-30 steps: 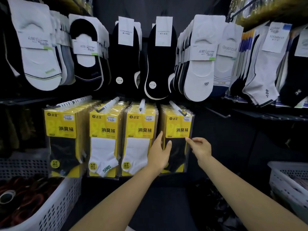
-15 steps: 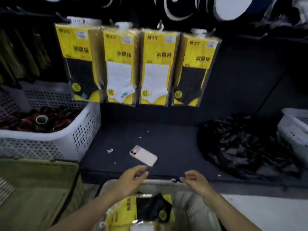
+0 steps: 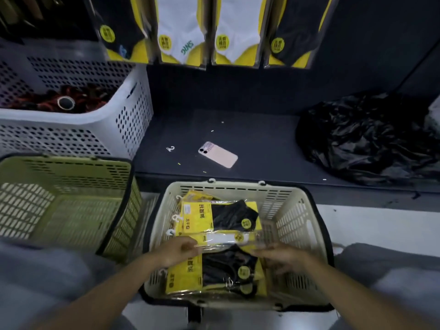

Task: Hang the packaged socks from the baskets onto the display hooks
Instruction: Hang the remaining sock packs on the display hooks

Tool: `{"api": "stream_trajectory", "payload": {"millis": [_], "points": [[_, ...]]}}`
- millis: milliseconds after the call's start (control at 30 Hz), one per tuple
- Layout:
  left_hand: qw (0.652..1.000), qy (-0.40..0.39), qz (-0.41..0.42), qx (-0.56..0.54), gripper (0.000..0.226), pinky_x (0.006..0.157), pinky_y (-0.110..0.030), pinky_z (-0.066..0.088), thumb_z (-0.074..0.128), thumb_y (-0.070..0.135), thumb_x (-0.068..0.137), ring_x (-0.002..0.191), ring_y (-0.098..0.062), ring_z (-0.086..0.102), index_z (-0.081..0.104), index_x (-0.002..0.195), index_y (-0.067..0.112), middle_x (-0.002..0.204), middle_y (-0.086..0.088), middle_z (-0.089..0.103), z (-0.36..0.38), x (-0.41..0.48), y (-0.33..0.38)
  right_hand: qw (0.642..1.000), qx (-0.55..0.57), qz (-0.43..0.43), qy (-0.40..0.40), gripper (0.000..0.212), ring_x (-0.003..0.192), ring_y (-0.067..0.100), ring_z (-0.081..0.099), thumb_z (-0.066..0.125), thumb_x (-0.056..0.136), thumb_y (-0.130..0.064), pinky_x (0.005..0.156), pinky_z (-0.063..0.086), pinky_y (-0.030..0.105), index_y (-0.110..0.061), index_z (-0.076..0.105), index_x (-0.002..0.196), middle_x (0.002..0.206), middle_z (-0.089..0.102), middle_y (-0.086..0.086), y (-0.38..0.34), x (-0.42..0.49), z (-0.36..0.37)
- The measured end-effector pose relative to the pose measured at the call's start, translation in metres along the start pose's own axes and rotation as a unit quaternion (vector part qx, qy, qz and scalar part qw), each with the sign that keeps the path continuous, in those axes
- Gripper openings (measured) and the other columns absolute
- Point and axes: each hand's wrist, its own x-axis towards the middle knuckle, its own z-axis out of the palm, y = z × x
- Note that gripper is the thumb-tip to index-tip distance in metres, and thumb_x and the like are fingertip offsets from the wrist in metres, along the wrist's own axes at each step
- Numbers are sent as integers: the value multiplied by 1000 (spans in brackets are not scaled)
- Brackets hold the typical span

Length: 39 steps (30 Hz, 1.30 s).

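Packaged socks (image 3: 221, 217) in glossy clear-and-yellow sleeves fill the beige slotted basket (image 3: 238, 186), lower centre.
Left hand (image 3: 176, 252) pinches the top pack (image 3: 223, 239) at its left edge with curled fingers; right hand (image 3: 283, 257) is at its right end, grip too blurred to tell. Upper left, a white perforated basket (image 3: 95, 120) holds dark red items.

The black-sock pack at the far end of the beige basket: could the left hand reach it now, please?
Probably yes: the black-sock pack lies uncovered just beyond the left hand, though that hand is pinching a clear-wrapped pack.
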Motion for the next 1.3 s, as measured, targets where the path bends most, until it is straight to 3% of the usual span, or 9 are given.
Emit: {"api": "stream_trajectory", "payload": {"millis": [300, 500, 633, 733, 800, 900, 1033, 1167, 1300], "points": [[1000, -16, 9, -16, 48, 102, -38, 44, 61, 42, 88, 121, -15, 51, 53, 130, 21, 130, 0, 55, 16, -5, -4, 998, 65, -5, -17, 88, 134, 26, 39, 82, 68, -39, 114, 30, 44, -12, 40, 141, 146, 43, 7, 1, 5, 36], [992, 65, 45, -100, 51, 87, -19, 47, 72, 32, 80, 121, -14, 50, 52, 127, 25, 127, 6, 54, -8, -6, 18, 997, 43, -50, -32, 63, 130, 26, 46, 77, 75, -26, 113, 32, 45, -9, 53, 131, 139, 52, 7, -50, -20, -10], [960, 160, 69, -220, 78, 84, -23, 52, 76, 40, 70, 115, -13, 53, 41, 138, 28, 129, 7, 52, -43, -11, 54, 980, 151, -130, -15, 44, 88, 16, 72, 74, 74, -20, 66, 58, 24, -9, 65, 116, 101, 75, 3, -85, -58, -58], [880, 232, 87, -406, 96, 78, -27, 56, 79, 38, 62, 104, -16, 65, 30, 142, 21, 123, 0, 61, -63, -13, 77, 952, 221, -205, 44, 58, 86, 19, 72, 78, 62, -28, 70, 59, 29, -10, 63, 115, 100, 75, 6, -98, -68, -67], [826, 210, 100, -513, 79, 70, -24, 58, 76, 33, 66, 97, -20, 69, 40, 134, 14, 117, -10, 66, -74, -13, 89, 934, 265, -232, 67, 65, 92, 19, 71, 80, 60, -32, 77, 57, 33, -11, 60, 119, 104, 74, 5, -105, -66, -61], [796, 148, 139, -571, 46, 73, -23, 57, 70, 32, 73, 95, -18, 70, 54, 112, 14, 122, -13, 61, -78, -12, 107, 908, 317, -267, 58, 59, 101, 22, 69, 78, 66, -32, 93, 51, 39, -15, 63, 120, 109, 72, 6, -114, -62, -46], [775, 159, 154, -592, 66, 74, -24, 57, 62, 28, 87, 88, -11, 70, 28, 142, 18, 112, 4, 60, -72, -7, 129, 908, 308, -280, 43, 47, 93, 17, 72, 78, 67, -35, 75, 58, 31, -18, 67, 109, 102, 75, 3, -120, -60, -31], [771, 222, 169, -572, 20, 69, -21, 55, 56, 24, 93, 90, -5, 69, 53, 113, 28, 103, 7, 70, -80, -8, 151, 914, 268, -293, 88, 61, 95, 18, 70, 78, 70, -36, 67, 58, 27, -19, 55, 124, 110, 71, 1, -126, -61, -32], [803, 304, 190, -476, 18, 82, -29, 53, 65, 29, 87, 95, -8, 68, 60, 104, 31, 102, 11, 71, -104, -13, 178, 886, 252, -334, 198, 69, 122, 16, 51, 74, 79, -33, 105, 41, 36, -23, 37, 137, 133, 51, 0, -146, -72, -54]]}}
